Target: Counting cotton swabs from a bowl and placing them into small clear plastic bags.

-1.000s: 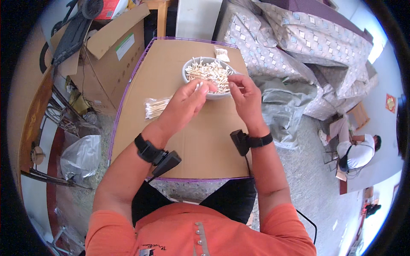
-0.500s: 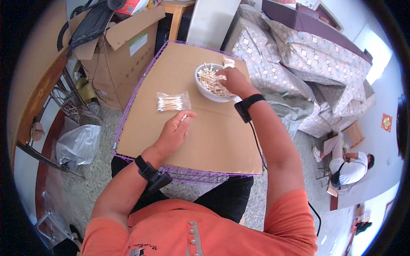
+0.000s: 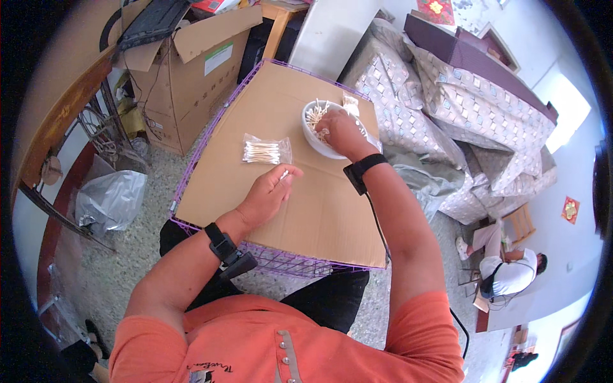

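Note:
Loose cotton swabs (image 3: pixel 313 115) fill a white bowl (image 3: pixel 327 150) near the far right of the cardboard-topped table. My right hand (image 3: pixel 347 133) reaches over the rim, its curled fingers closed among the swabs; the fingertips are partly hidden. My left hand (image 3: pixel 268 193) is closed above the middle of the table, with white swab tips (image 3: pixel 285 173) poking out between thumb and forefinger. Just beyond it lies a clear plastic bag (image 3: pixel 285 153) with a row of cotton swabs (image 3: pixel 261 152) inside. Behind the bowl is another small pack of swabs (image 3: pixel 350 104).
Cardboard (image 3: pixel 223 185) covers a purple wire frame (image 3: pixel 287 263). A large open carton (image 3: pixel 185 86) stands at the far left, a silvery plastic bag (image 3: pixel 110 203) on the floor. Patterned covers (image 3: pixel 408 96) drape furniture at the right. A seated person (image 3: pixel 511 276) is farther right.
My right hand has moved nearer and lower into the bowl, with its fingers deeper among the swabs. The left hand keeps its grip. The whole view has shifted slightly.

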The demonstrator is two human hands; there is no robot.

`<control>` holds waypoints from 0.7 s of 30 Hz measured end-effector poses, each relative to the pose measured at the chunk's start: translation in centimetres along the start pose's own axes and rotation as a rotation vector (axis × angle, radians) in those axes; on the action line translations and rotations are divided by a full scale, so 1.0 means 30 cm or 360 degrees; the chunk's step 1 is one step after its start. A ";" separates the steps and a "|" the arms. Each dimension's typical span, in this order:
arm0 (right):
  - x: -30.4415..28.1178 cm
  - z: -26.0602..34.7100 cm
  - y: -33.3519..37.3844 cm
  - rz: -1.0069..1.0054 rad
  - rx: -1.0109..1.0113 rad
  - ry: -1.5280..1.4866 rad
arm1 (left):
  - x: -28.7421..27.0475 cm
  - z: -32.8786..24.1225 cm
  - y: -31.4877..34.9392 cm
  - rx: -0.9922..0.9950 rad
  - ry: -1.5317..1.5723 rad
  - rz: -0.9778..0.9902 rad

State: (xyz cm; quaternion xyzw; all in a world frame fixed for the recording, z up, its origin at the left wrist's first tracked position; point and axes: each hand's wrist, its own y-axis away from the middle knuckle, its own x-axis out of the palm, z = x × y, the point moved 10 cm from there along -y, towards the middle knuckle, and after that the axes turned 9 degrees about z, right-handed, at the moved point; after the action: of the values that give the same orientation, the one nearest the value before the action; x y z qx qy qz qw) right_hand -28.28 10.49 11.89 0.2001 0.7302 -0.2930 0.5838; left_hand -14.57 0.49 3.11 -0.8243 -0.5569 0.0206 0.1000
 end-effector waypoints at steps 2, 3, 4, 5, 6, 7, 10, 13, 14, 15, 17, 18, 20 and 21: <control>-0.007 0.016 0.001 0.0017 -0.0022 0.0072 | 0.000 0.001 0.001 0.0009 -0.0018 0.0006; -0.008 0.027 0.000 0.0031 -0.0039 0.0142 | -0.001 0.009 0.001 0.0011 -0.0017 -0.0002; -0.013 0.034 0.000 0.0030 -0.0048 0.0143 | 0.002 0.011 -0.001 0.0044 -0.0044 0.0011; -0.016 0.029 0.005 0.0028 -0.0068 0.0100 | 0.009 0.001 -0.005 0.0080 -0.0074 0.0029; -0.017 0.024 0.010 0.0025 -0.0090 0.0057 | 0.009 -0.001 -0.005 0.0084 -0.0075 0.0025; -0.015 0.020 0.015 0.0023 -0.0094 0.0059 | 0.007 -0.003 -0.005 0.0080 -0.0094 0.0018; -0.012 -0.031 0.023 -0.0041 0.0014 -0.0190 | 0.009 -0.009 -0.004 0.0083 -0.0100 0.0015; -0.034 -0.077 0.010 -0.0226 0.0196 -0.0436 | 0.007 -0.008 0.000 0.0068 -0.0088 0.0025; -0.043 -0.085 -0.008 -0.0227 0.0223 -0.0431 | 0.007 -0.010 0.002 0.0060 -0.0090 0.0034; -0.049 -0.089 -0.024 -0.0228 0.0249 -0.0427 | 0.006 -0.012 0.005 0.0057 -0.0095 0.0031; -0.044 -0.080 -0.048 -0.0260 0.0234 -0.0377 | 0.003 -0.017 0.007 0.0026 -0.0114 -0.0004; -0.042 -0.081 -0.057 -0.0289 0.0223 -0.0319 | 0.004 -0.019 0.006 0.0029 -0.0124 -0.0007; 0.018 -0.103 -0.088 -0.0052 0.0304 -0.0224 | 0.009 0.002 0.002 -0.0024 -0.0070 0.0010; 0.073 -0.120 -0.099 0.0195 0.0387 -0.0124 | 0.008 0.007 0.000 -0.0023 -0.0079 0.0006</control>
State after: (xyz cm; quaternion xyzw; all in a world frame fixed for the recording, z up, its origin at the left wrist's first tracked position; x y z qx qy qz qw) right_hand -33.33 10.53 10.86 0.3021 0.6525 -0.3508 0.6000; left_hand -14.49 0.75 2.92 -0.8253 -0.5578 0.0371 0.0803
